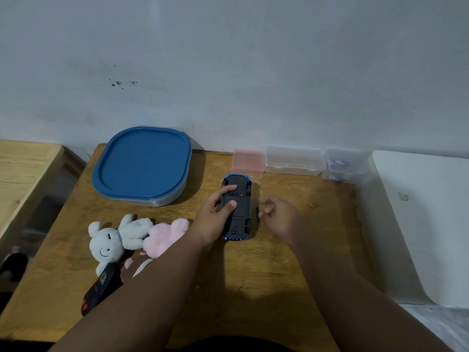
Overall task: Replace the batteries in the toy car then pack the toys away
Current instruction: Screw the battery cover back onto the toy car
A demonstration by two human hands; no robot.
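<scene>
The blue toy car (pixel 239 199) lies upside down on the wooden table (pixel 253 275), its black underside facing up. My left hand (pixel 215 219) grips it from the left, with thumb and forefinger pressed on the underside. My right hand (pixel 279 217) hovers just right of the car with its fingers loosely curled. Its fingertips are next to a thin screwdriver (pixel 259 224) lying on the table; I cannot tell whether they touch it. A white plush (pixel 114 237) and a pink plush (pixel 165 235) lie at the left, beside a black remote (pixel 100 288).
A blue-lidded container (pixel 142 166) stands at the back left. Along the wall are a small pink box (pixel 248 161), a clear box (pixel 294 160) and a clear box with blue-and-white items (pixel 340 166). A white slab (pixel 426 212) borders the table's right side.
</scene>
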